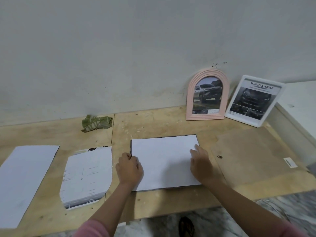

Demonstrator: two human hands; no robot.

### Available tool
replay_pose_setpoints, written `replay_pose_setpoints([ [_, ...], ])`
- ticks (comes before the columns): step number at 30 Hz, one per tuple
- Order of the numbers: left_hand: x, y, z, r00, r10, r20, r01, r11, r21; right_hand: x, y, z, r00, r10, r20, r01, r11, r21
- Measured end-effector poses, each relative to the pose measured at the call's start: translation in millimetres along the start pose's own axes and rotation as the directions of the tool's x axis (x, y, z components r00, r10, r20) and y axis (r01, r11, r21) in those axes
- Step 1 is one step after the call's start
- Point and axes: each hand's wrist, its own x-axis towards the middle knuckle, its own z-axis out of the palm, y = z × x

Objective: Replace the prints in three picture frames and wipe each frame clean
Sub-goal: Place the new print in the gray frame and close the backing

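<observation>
A dark rectangular frame (131,147) lies face down on the plywood table, covered by a white print (162,159) lying blank side up. My left hand (129,169) rests at the print's left edge with fingers curled at the frame's rim. My right hand (201,164) presses flat on the print's right side. A pink arched frame (190,100) and a white rectangular frame (239,93), both with car prints, lean against the wall at the back right. A crumpled green cloth (96,123) lies at the back.
Two loose prints lie blank side up at the left: an arch-cut sheet (87,177) and a rectangular sheet (25,177). A brown backing board (248,154) lies right of the frame. A white ledge (301,103) borders the right. The table's front edge (153,216) is near my body.
</observation>
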Motion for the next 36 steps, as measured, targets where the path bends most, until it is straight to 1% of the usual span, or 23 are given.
replay_pose_setpoints([
  [2,-2.4,1.1,6.2,0.998,0.064,0.012,-0.065,0.998,0.024,-0.1,-7.0,6.7,0.990,-0.112,0.083,0.115,0.993,-0.028],
  [3,-3.1,1.9,9.7,0.995,0.095,0.035,-0.096,0.995,0.024,-0.4,-10.4,9.6,0.981,-0.141,0.132,0.151,0.986,-0.076],
  [5,-3.9,3.6,15.1,0.979,0.172,0.108,-0.176,0.984,0.035,-2.2,-17.6,14.0,0.968,-0.130,0.213,0.172,0.966,-0.192],
  [7,-3.0,4.4,18.1,0.951,0.230,0.208,-0.244,0.969,0.044,-2.9,-18.7,19.1,0.965,-0.068,0.253,0.128,0.966,-0.227],
  [9,0.3,3.2,20.2,0.926,0.248,0.285,-0.280,0.957,0.078,-1.4,-17.4,22.5,0.968,-0.031,0.248,0.097,0.961,-0.259],
  [11,2.6,0.6,22.2,0.917,0.237,0.320,-0.287,0.951,0.118,0.3,-14.7,22.2,0.972,-0.024,0.235,0.091,0.956,-0.278],
  [13,3.4,-1.1,22.8,0.918,0.228,0.324,-0.285,0.948,0.139,1.0,-9.1,24.1,0.969,-0.025,0.246,0.097,0.953,-0.285],
  [16,1.4,-2.1,24.0,0.915,0.223,0.337,-0.287,0.945,0.157,-0.7,-4.7,26.2,0.975,-0.032,0.219,0.091,0.960,-0.265],
  [19,0.9,-2.5,22.2,0.923,0.223,0.314,-0.281,0.947,0.153,-1.1,-5.6,26.2,0.975,-0.024,0.223,0.080,0.965,-0.248],
  [22,6.2,-2.1,20.6,0.933,0.218,0.286,-0.266,0.953,0.143,4.0,-6.9,23.0,0.981,-0.007,0.194,0.049,0.976,-0.211],
  [27,22.5,0.2,13.4,0.933,0.200,0.299,-0.255,0.954,0.156,18.1,-8.1,21.2,0.987,0.017,0.161,0.017,0.978,-0.209],
  [31,29.5,-3.4,16.7,0.922,0.179,0.344,-0.248,0.954,0.168,21.2,-1.8,23.8,0.986,0.006,0.165,0.032,0.973,-0.227],
  [36,30.1,-5.7,17.5,0.922,0.186,0.339,-0.250,0.956,0.155,23.8,0.8,22.6,0.988,0.003,0.154,0.033,0.972,-0.232],
])
